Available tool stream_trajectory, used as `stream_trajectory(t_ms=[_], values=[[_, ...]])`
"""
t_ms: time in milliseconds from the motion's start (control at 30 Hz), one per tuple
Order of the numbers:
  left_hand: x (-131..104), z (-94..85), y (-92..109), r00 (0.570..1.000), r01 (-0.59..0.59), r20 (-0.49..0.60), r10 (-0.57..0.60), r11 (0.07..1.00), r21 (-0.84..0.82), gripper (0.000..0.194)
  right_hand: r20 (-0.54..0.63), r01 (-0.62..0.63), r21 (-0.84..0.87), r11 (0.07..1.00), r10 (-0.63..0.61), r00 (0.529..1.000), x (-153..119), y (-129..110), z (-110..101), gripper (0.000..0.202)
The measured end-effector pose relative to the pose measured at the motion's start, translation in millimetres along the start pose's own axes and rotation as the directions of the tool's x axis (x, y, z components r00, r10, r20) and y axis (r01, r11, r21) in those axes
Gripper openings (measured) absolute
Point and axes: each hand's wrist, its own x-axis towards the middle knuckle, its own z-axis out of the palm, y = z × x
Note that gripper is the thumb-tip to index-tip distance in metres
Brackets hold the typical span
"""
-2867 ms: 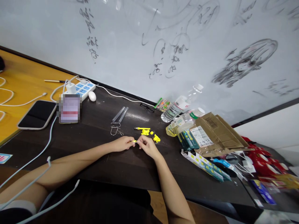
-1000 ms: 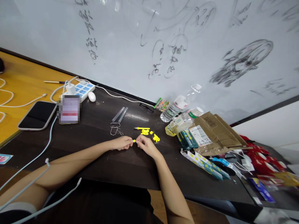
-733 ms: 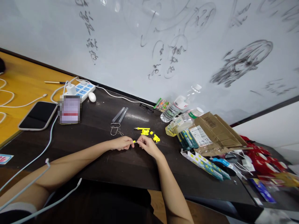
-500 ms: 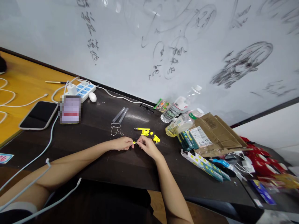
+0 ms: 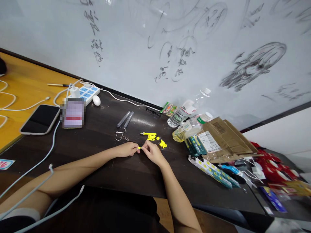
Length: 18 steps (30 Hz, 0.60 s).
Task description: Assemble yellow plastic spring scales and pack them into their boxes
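Over the dark tabletop (image 5: 114,176), my left hand (image 5: 129,149) pinches a tiny yellow piece (image 5: 139,148) at its fingertips. My right hand (image 5: 151,150) is closed just to the right, its fingertips on a thin, light-coloured bit that meets the yellow piece; its kind is too small to tell. Just beyond my right hand lie a slim yellow stick (image 5: 148,133) with a dark tip, several small yellow plastic parts (image 5: 151,138) and another yellow cluster (image 5: 163,144). Bent metal wire pieces (image 5: 120,134) and two clear tubes (image 5: 125,119) rest beyond my left hand.
To the right stand plastic bottles (image 5: 182,114), a brown cardboard package (image 5: 227,139) and an opened green-and-white box (image 5: 213,173). A phone (image 5: 40,119), a power strip (image 5: 88,93) and white cables are at left. Loose cable ends (image 5: 81,190) hang near my left arm. A whiteboard (image 5: 136,64) rises behind.
Both hands keep nearly the same place and grip. The yellow piece between the fingertips looks turned slightly.
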Motion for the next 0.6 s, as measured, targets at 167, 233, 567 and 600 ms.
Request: stream_trajectory(t_ms=[167, 233, 567, 600], values=[[0, 2.5, -1, 0.999, -0.010, -0.047, 0.013, 0.999, 0.052, 0.032, -0.011, -0.022, -0.034, 0.999, 0.022, 1.000, 1, -4, 0, 0.012], [0, 5.5, -2, 0.994, -0.034, -0.098, 0.045, 0.992, 0.118, 0.031, -0.021, -0.042, -0.062, 0.997, 0.041, 0.999, 1, -7, 1, 0.012], [-5, 12.7, -5, 0.976, -0.009, -0.209, 0.062, 0.970, 0.244, 0.023, -0.086, -0.084, -0.077, 0.994, 0.077, 0.993, 0, -8, 6, 0.012], [-5, 12.1, -6, 0.976, -0.002, -0.213, 0.048, 0.978, 0.208, 0.022, -0.085, -0.083, -0.073, 0.994, 0.077, 0.993, 0, -7, 6, 0.012]])
